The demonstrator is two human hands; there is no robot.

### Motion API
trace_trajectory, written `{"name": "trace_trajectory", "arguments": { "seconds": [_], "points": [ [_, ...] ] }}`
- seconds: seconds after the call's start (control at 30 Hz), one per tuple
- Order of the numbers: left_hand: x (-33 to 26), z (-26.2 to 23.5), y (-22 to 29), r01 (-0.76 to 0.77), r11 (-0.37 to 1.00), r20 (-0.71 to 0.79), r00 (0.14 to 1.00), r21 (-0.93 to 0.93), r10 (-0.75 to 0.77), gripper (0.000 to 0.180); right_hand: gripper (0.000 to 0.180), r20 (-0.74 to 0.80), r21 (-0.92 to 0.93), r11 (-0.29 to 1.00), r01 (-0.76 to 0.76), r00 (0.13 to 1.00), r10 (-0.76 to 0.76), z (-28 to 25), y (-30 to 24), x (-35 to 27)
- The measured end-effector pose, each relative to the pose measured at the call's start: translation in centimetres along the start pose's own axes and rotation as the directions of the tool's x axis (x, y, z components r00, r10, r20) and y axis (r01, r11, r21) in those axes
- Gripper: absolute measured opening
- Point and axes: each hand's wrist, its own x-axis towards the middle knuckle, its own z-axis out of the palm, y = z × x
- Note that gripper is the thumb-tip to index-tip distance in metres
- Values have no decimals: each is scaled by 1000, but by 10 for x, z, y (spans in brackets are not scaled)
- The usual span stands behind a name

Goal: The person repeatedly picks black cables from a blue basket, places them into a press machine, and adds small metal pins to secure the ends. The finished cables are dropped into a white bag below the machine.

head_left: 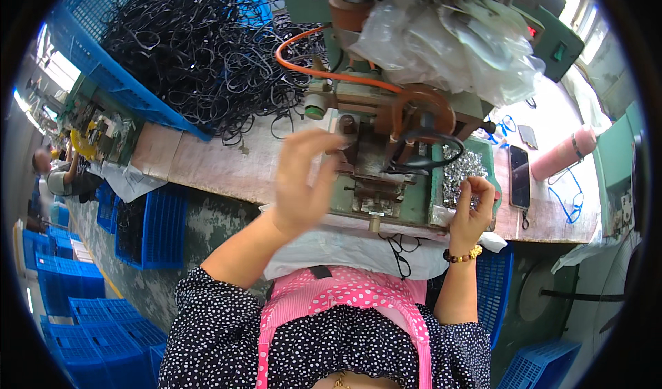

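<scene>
Blurred by motion, my left hand (307, 172) is beside the press machine (372, 158), its thumb and fingers apart with nothing visible between them. A thin black looped frame (452, 144), also smeared, hangs at the machine's working head to the right of that hand. My right hand (474, 206) is at the near edge of a green tray (436, 182) full of small shiny metal pieces (463, 168). Its thumb and fingertips are pinched together; whatever they hold is too small to make out.
A blue crate (131, 86) overflows with tangled black looped frames (193, 51) at the far left. Clear plastic bags (448, 44) drape over the machine, beside an orange hose (303, 72). A phone (519, 175) and pink bottle (565, 153) are on the right. Dark frames (400, 254) lie on white cloth before me.
</scene>
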Motion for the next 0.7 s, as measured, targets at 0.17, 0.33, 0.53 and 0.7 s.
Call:
{"name": "trace_trajectory", "arguments": {
  "seconds": [0.17,0.33,0.53,0.7],
  "points": [
    [-27,-13,-127,126,814,189,942,568,-278,33,8,79,-47,999,24,997,-21,-6,-9,4],
    [-67,-25,-148,105,762,409,792,639,-453,23,10,52,-62,996,67,997,-64,-5,-14,7],
    [-66,-26,-93,246,807,511,666,537,-544,14,15,105,-69,990,126,987,-118,-6,-14,9],
    [-50,-25,-113,-194,804,545,818,563,-185,36,17,127,-72,985,160,981,-150,-7,-14,9]
  ]
}}
